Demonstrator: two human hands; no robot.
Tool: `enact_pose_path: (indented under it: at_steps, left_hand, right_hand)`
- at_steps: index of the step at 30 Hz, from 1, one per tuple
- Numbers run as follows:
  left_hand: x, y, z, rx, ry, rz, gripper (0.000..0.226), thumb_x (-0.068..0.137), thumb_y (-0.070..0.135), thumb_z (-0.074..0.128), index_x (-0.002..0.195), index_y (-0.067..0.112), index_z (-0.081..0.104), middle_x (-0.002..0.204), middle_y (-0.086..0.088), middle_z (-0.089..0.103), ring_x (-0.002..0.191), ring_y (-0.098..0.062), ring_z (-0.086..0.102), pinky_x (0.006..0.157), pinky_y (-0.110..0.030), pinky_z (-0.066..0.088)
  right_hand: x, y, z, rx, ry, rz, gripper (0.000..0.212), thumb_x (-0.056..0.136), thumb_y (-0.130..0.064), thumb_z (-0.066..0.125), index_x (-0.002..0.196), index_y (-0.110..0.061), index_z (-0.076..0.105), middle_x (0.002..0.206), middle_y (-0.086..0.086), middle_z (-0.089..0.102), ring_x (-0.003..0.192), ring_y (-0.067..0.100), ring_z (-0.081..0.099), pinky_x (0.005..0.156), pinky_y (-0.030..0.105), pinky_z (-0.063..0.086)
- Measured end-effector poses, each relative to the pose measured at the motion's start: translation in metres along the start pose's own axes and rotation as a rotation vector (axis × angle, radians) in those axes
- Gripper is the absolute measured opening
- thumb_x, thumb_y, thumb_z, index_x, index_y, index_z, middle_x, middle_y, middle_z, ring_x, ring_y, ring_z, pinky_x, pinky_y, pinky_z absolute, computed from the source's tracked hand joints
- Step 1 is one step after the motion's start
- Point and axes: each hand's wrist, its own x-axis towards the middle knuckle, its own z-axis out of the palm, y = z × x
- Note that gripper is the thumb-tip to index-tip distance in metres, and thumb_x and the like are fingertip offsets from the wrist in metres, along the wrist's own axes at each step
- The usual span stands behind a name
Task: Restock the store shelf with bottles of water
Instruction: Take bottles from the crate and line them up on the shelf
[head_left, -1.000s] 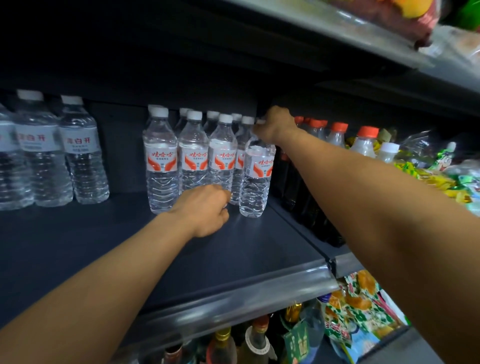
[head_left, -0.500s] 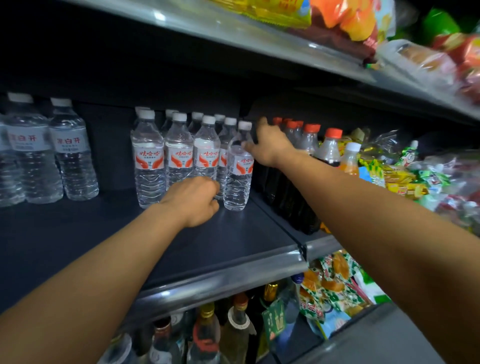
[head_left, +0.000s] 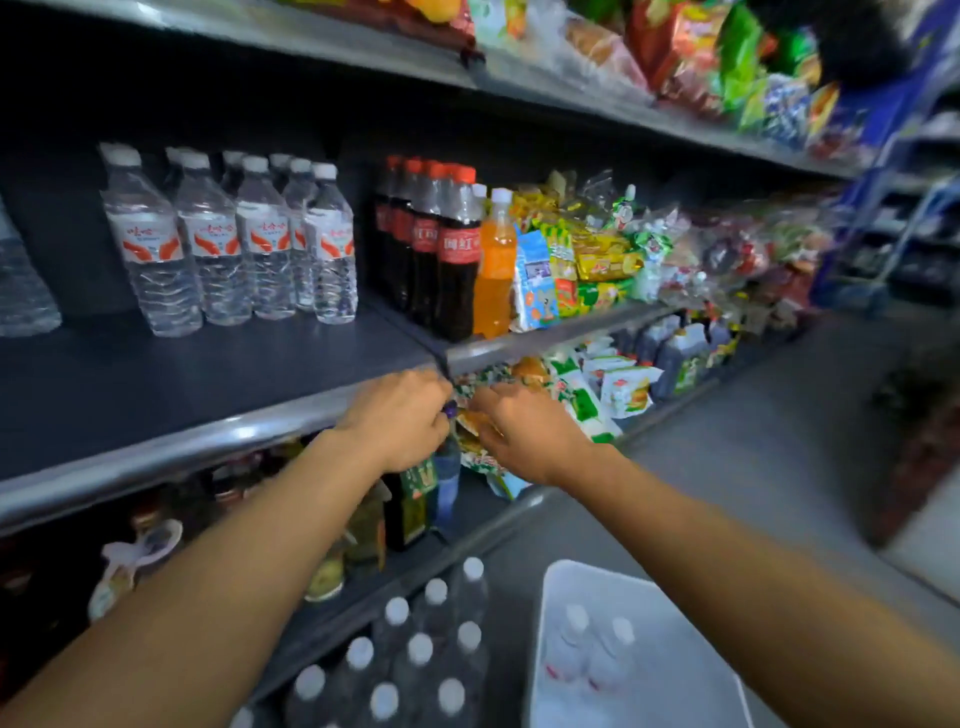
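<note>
Several small water bottles (head_left: 260, 244) with white caps and red-orange labels stand in rows at the back of the dark shelf (head_left: 208, 374). My left hand (head_left: 395, 415) and my right hand (head_left: 524, 431) hang close together in front of the shelf's metal front edge, fingers loosely curled, holding nothing. Below them on the floor is a pack of capped water bottles (head_left: 410, 660). A white bin (head_left: 571, 571) beside the pack holds more bottles (head_left: 592, 649).
Dark cola bottles (head_left: 447, 249) and an orange drink (head_left: 493, 260) stand right of the water, then snack packets (head_left: 597, 254). A larger water bottle (head_left: 21, 280) is at far left. Glass bottles (head_left: 363, 525) fill the lower shelf. The grey aisle floor (head_left: 753, 441) runs to the right.
Both hands have let go of the shelf bottles and pulled back and down to the shelf's front edge. The view has swung right and down, showing the floor pack and bin.
</note>
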Motion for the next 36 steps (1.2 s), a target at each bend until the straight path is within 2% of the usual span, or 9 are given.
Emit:
enact_pose_path:
  at_steps: [3,5,9,13,16,20,25,31,36]
  left_hand:
    - [-0.008,0.052,0.026,-0.057,-0.048,0.077,0.026,0.091,0.027,0.046,0.111,0.017,0.058,0.118,-0.005,0.057,0.111,-0.029,0.055,0.081,-0.038,0.048]
    - [-0.014,0.086,0.048,-0.087,-0.094,0.119,0.028,0.091,0.025,0.045,0.115,0.017,0.058,0.120,-0.005,0.056,0.111,-0.029,0.054,0.082,-0.038,0.048]
    - [-0.023,0.143,0.100,-0.161,-0.244,0.189,0.026,0.093,0.024,0.044,0.113,0.014,0.056,0.119,-0.007,0.055,0.109,-0.030,0.054,0.082,-0.040,0.049]
    - [-0.032,0.181,0.150,-0.186,-0.363,0.222,0.028,0.092,0.025,0.044,0.114,0.016,0.058,0.122,-0.005,0.056,0.110,-0.028,0.055,0.082,-0.035,0.047]
    - [-0.037,0.201,0.178,-0.192,-0.423,0.227,0.028,0.093,0.023,0.044,0.116,0.016,0.059,0.124,-0.004,0.057,0.111,-0.027,0.056,0.084,-0.033,0.046]
    - [-0.039,0.213,0.218,-0.242,-0.511,0.190,0.030,0.095,0.023,0.048,0.122,0.017,0.059,0.123,-0.004,0.060,0.105,-0.024,0.060,0.089,-0.034,0.050]
    - [-0.036,0.212,0.257,-0.223,-0.607,0.188,0.029,0.098,0.025,0.047,0.123,0.017,0.059,0.119,-0.005,0.064,0.100,-0.025,0.063,0.086,-0.034,0.053]
    - [-0.039,0.209,0.281,-0.238,-0.683,0.192,0.030,0.096,0.020,0.046,0.123,0.018,0.059,0.121,-0.006,0.062,0.104,-0.026,0.061,0.089,-0.038,0.053]
    - [-0.042,0.205,0.274,-0.247,-0.652,0.195,0.027,0.095,0.021,0.047,0.117,0.015,0.061,0.119,-0.007,0.063,0.104,-0.027,0.061,0.088,-0.037,0.052]
  right_hand:
    - [-0.060,0.019,0.020,0.020,-0.063,0.101,0.027,0.092,-0.021,0.047,0.114,-0.006,0.054,0.114,0.018,0.057,0.104,0.037,0.056,0.080,0.042,0.041]
    - [-0.099,0.033,0.036,0.063,-0.120,0.207,0.028,0.092,-0.020,0.047,0.117,-0.008,0.054,0.118,0.016,0.057,0.107,0.036,0.054,0.080,0.041,0.043]
    - [-0.170,0.061,0.069,0.142,-0.210,0.425,0.027,0.092,-0.016,0.044,0.117,-0.008,0.053,0.119,0.015,0.056,0.107,0.037,0.054,0.080,0.040,0.046]
    - [-0.213,0.081,0.108,0.198,-0.289,0.573,0.031,0.094,-0.017,0.044,0.122,-0.008,0.053,0.125,0.012,0.058,0.113,0.033,0.055,0.088,0.038,0.045]
    - [-0.226,0.092,0.140,0.236,-0.357,0.628,0.033,0.095,-0.018,0.043,0.125,-0.007,0.050,0.127,0.012,0.058,0.115,0.031,0.054,0.093,0.038,0.045]
    - [-0.224,0.097,0.179,0.272,-0.463,0.703,0.045,0.097,-0.024,0.045,0.138,-0.007,0.035,0.128,0.017,0.054,0.116,0.035,0.053,0.091,0.039,0.043]
    - [-0.213,0.107,0.220,0.283,-0.576,0.727,0.057,0.097,-0.033,0.048,0.145,-0.014,0.025,0.128,0.017,0.052,0.114,0.037,0.054,0.088,0.039,0.044]
    - [-0.210,0.113,0.243,0.314,-0.543,0.699,0.048,0.098,-0.034,0.049,0.137,-0.012,0.033,0.120,0.019,0.057,0.108,0.037,0.056,0.082,0.038,0.044]
    - [-0.218,0.111,0.230,0.338,-0.509,0.690,0.042,0.096,-0.032,0.052,0.128,-0.008,0.039,0.115,0.021,0.059,0.104,0.038,0.057,0.077,0.037,0.042]
